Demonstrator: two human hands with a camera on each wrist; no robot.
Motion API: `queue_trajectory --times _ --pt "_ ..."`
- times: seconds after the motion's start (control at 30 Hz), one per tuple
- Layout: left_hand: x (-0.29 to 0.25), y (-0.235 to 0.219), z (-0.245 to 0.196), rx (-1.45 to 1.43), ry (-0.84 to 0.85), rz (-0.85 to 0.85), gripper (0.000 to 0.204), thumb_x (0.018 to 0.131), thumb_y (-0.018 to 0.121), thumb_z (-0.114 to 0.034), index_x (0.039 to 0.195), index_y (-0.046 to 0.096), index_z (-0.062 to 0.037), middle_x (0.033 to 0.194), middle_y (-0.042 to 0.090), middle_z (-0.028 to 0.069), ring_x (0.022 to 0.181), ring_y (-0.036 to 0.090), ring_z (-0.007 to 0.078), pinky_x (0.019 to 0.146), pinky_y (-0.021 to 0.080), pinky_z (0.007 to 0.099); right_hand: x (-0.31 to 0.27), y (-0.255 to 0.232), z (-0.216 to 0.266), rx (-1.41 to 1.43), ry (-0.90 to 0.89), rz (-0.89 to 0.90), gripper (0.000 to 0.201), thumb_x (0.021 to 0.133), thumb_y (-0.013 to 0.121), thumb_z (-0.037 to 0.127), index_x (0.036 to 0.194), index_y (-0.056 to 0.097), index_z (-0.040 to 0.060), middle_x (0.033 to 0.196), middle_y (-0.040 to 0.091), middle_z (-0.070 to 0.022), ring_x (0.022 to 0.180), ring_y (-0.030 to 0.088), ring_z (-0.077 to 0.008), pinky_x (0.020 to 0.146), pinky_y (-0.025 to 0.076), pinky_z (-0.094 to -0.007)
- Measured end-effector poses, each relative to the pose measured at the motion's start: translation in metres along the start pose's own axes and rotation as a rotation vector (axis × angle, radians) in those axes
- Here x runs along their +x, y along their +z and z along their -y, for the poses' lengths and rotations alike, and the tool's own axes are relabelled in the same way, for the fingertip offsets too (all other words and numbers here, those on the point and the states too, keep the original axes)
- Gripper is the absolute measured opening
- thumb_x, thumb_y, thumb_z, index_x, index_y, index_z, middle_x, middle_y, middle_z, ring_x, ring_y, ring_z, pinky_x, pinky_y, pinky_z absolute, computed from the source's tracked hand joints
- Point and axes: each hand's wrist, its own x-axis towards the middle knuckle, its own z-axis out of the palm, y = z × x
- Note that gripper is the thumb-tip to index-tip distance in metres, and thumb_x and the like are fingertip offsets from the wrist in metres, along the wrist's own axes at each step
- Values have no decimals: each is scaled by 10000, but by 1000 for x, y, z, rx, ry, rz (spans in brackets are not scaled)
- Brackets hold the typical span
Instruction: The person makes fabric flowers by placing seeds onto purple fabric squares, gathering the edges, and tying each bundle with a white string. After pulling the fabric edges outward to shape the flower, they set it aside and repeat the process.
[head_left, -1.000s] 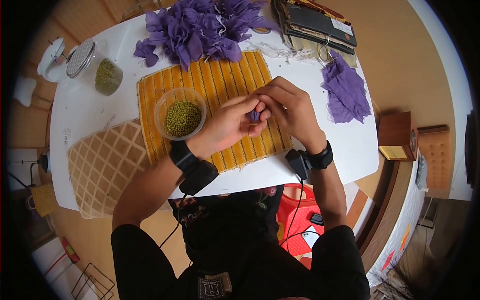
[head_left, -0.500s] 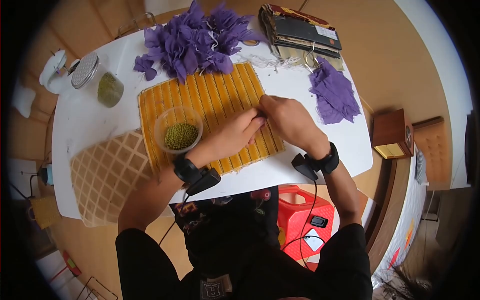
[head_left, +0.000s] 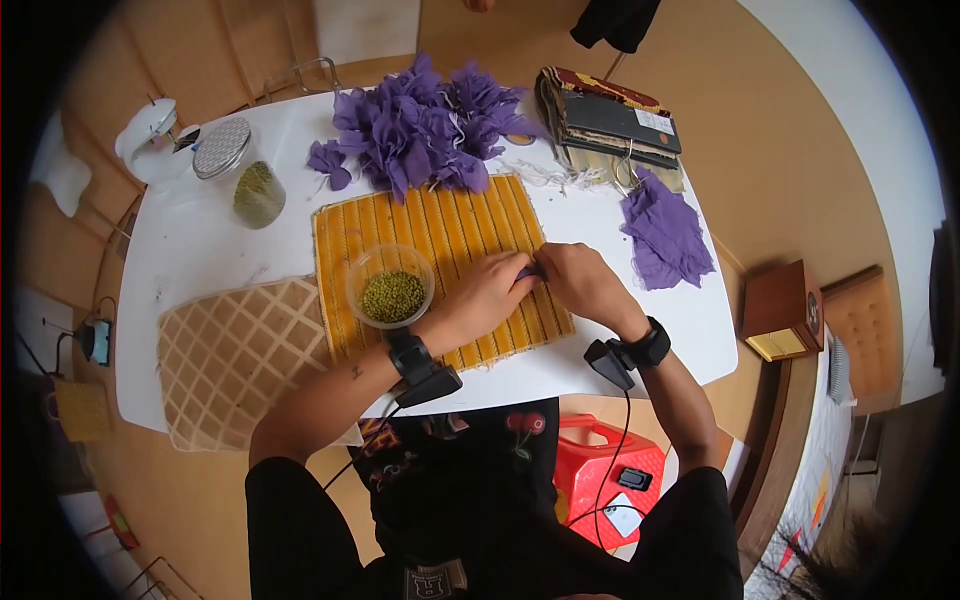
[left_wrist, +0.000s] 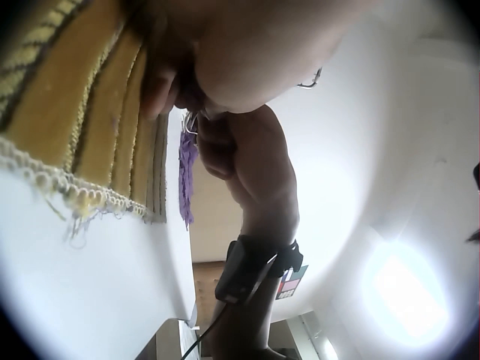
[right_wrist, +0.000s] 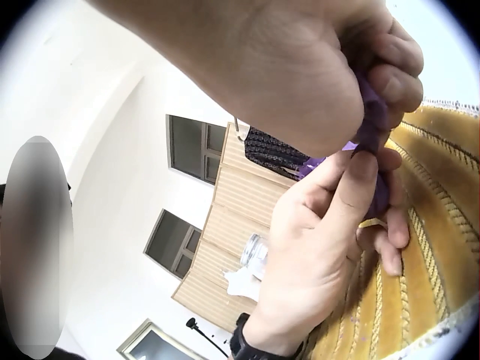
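Both hands meet over the right part of a yellow striped mat [head_left: 465, 215]. A small purple cloth bundle [right_wrist: 373, 120] stretches between them, mostly covered by fingers. My left hand [head_left: 485, 298] pinches its lower part between thumb and fingers, and a rounded purple lump shows behind that thumb in the right wrist view. My right hand [head_left: 583, 283] grips the upper end with curled fingers. Beside the left wrist, a clear plastic bowl [head_left: 431, 275] holds small green beans [head_left: 391, 298]. What lies inside the cloth is hidden.
A heap of purple cloth pieces [head_left: 405, 130] lies behind the mat. Flat purple cloths [head_left: 668, 240] lie at the right, below a stack of books [head_left: 620, 122]. A jar of beans [head_left: 262, 195] stands back left, and a tan lattice-patterned mat [head_left: 240, 360] lies front left.
The right hand has turned over from raised fingertips to a curled grip on the cloth. The left hand has closed its fingers around the bundle. The head view has shifted.
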Motion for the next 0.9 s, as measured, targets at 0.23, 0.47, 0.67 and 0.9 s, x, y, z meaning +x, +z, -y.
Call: queue_trajectory --times 0.23,0.47,0.67,0.9 --pt "-1 -8 -12 79 80 -75 154 836 666 -79 946 606 9 880 625 170 755 613 365 644 482 390 19 0 -34 209 -148 214 176 851 522 123 819 621 -20 686 595 -171 590 609 -279 549 480 -359" --pt "-1 -17 -27 353 248 -235 100 781 698 -79 821 652 0 816 563 132 770 584 326 675 468 391 25 -15 -12 609 252 433 253 902 474 145 788 610 -35 601 519 -69 479 545 -142 442 436 -269" --pt "-4 -14 -20 377 159 -203 79 750 697 -47 755 639 5 746 502 100 694 542 299 646 454 386 25 -21 9 415 114 353 336 937 461 189 757 618 -48 602 549 -66 500 585 -130 431 447 -280" --pt "1 -16 -8 -112 -123 -199 147 813 673 -83 752 642 47 669 612 99 580 579 206 550 439 324 51 -44 -53 493 125 -95 170 911 582 153 925 667 7 622 585 -38 498 539 -74 471 436 -226"
